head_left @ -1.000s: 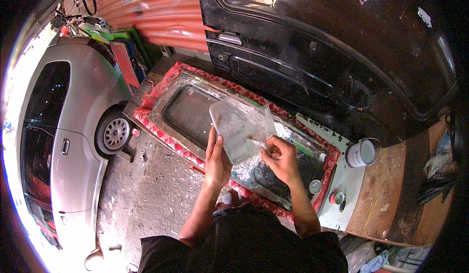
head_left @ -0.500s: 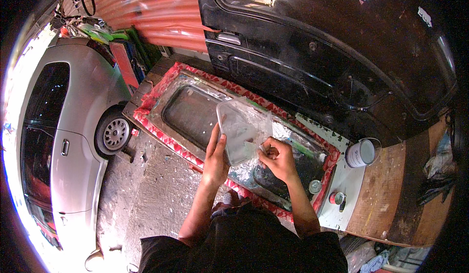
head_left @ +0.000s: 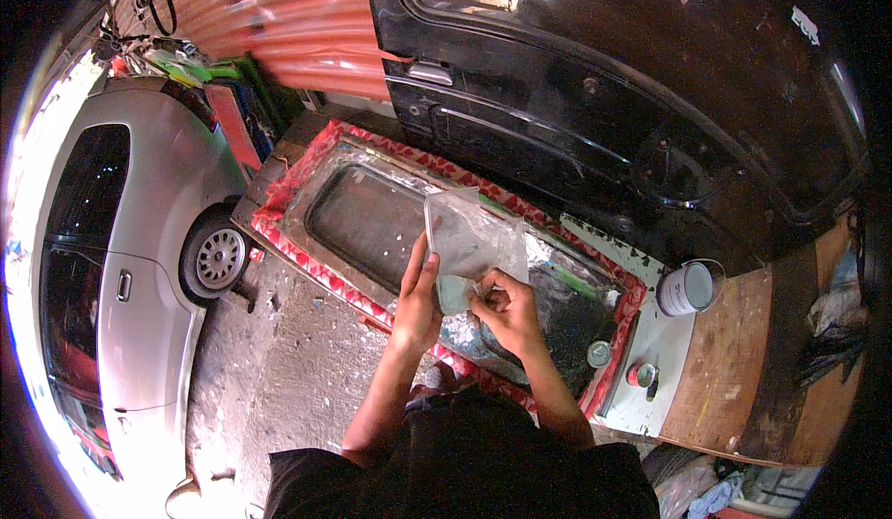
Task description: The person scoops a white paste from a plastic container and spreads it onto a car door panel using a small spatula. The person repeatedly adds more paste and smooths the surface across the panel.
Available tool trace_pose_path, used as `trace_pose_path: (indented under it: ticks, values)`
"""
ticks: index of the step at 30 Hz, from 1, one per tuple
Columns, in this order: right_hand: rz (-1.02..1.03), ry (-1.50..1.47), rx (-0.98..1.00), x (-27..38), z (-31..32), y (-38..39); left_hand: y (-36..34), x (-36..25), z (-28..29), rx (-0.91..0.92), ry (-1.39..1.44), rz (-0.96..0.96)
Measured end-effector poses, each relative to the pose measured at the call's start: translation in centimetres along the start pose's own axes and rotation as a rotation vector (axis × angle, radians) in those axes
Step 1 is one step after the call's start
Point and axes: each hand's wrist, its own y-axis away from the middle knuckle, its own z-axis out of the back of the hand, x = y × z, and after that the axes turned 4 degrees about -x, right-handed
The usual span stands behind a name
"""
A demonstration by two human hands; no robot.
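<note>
My left hand [head_left: 417, 313] is closed on the rim of a clear plastic tub [head_left: 469, 236], which is tilted up in front of me. Between the fingers and thumb of my right hand [head_left: 511, 315] is a pale green flat spreader [head_left: 454, 294], set against the tub's near edge by my left fingers. Whether the spreader touches the tub's wall I cannot tell. Below both hands lies a worn vehicle door panel [head_left: 358, 214], with a framed window section on the left and whitish patches near its middle.
Red patterned cloth [head_left: 307, 170] borders the panel. A white paint can [head_left: 685, 289] with a wire handle, a small red tin [head_left: 640, 375] and a round lid [head_left: 599, 354] are on the right. A black vehicle door [head_left: 557, 101] stands behind; a silver car [head_left: 149, 287] is at left.
My right hand has moved left, toward my left hand, and the spreader now shows more plainly. The tub has shifted slightly to the right.
</note>
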Motion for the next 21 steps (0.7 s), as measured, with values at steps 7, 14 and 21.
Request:
trace_pose_path:
  ticks: [7, 14, 21]
  values:
    - [-0.109, -0.304, -0.206, -0.5, -1.3, -0.6, 0.2, 0.4, -0.5, -0.038, 0.023, 0.039]
    - [-0.193, -0.678, -0.413, -0.2, -0.2, -1.5, 0.1, 1.6, -0.2, -0.035, 0.123, -0.100]
    - [-0.180, -0.555, -0.389, -0.4, 1.1, -0.6, 0.1, 1.7, -0.5, -0.048, 0.105, -0.104]
